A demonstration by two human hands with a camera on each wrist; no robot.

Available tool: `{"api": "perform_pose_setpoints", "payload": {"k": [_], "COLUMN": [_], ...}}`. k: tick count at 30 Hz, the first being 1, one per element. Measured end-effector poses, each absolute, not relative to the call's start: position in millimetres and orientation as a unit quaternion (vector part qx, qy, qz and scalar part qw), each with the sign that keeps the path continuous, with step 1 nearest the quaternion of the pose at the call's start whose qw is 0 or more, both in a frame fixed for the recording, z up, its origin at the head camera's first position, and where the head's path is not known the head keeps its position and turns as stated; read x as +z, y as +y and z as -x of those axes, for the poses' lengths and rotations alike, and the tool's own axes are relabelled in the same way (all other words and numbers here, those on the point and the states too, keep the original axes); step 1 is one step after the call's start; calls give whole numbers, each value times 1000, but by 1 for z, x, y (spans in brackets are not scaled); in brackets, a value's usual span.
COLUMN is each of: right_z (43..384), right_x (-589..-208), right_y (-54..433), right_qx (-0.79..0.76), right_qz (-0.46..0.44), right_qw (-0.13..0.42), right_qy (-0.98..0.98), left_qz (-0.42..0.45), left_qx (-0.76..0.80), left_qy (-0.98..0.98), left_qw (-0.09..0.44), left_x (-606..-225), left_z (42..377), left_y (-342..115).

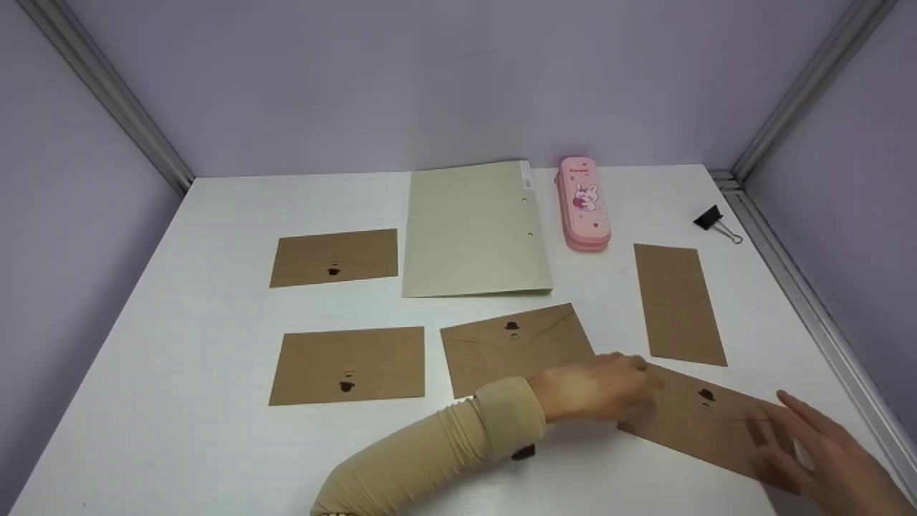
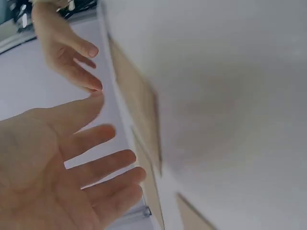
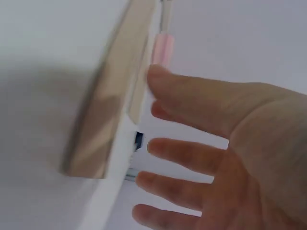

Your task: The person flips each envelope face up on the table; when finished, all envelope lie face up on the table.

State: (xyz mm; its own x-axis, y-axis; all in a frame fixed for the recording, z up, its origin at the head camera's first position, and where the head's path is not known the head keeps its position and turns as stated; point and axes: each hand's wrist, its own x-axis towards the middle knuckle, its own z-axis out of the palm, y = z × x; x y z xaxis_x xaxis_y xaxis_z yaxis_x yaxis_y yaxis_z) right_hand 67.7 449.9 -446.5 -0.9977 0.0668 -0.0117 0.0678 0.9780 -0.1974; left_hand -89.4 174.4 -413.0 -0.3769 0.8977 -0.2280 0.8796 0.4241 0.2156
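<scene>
A brown paper envelope (image 1: 688, 408) printed with a black hat and moustache lies slanted at the front right of the white table. Above its left end is my left hand (image 1: 605, 387); in the left wrist view its fingers (image 2: 103, 165) are spread and nothing is in them. At the envelope's right end my right hand (image 1: 831, 448) hovers, palm inward. The right wrist view shows its fingers (image 3: 184, 153) extended and apart, beside the brown envelope (image 3: 98, 129). Another hat-printed envelope (image 1: 516, 358) lies left of my left hand, partly behind it.
Two more envelopes (image 1: 347, 365) lie at the left, one behind the other. A plain brown envelope (image 1: 680, 304) is at the right, near a black binder clip (image 1: 709, 217). Behind stand a grey-green folder (image 1: 473, 233) and pink pencil case (image 1: 584, 204). A dark object (image 1: 524, 452) shows under my left sleeve.
</scene>
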Motion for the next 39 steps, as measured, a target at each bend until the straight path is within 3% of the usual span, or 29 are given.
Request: {"api": "perform_pose_setpoints", "payload": {"k": [4, 6, 14, 19, 28, 39], "right_z": [-44, -25, 61, 94, 108, 115], "right_x": [-424, -415, -403, -416, -430, -430], "right_y": [449, 449, 450, 447, 438, 449], "right_qx": [-116, -134, -192, -186, -205, -320], "right_qz": [-23, -19, -65, -111, -123, -130], "right_qw": [-62, -61, 86, 118, 119, 138], "right_qy": [991, 989, 976, 969, 964, 928], "left_qz": [-423, -381, -156, -47, 29, 55], "left_qx": [191, 265, 560, 618, 678, 711], "left_qy": [859, 855, 741, 713, 653, 613], "left_qw": [215, 231, 337, 328, 336, 339], "left_x": [-390, -384, -400, -414, -421, -422], "left_z": [114, 125, 146, 149, 153, 154], "left_y": [179, 184, 229, 257, 263, 263]}}
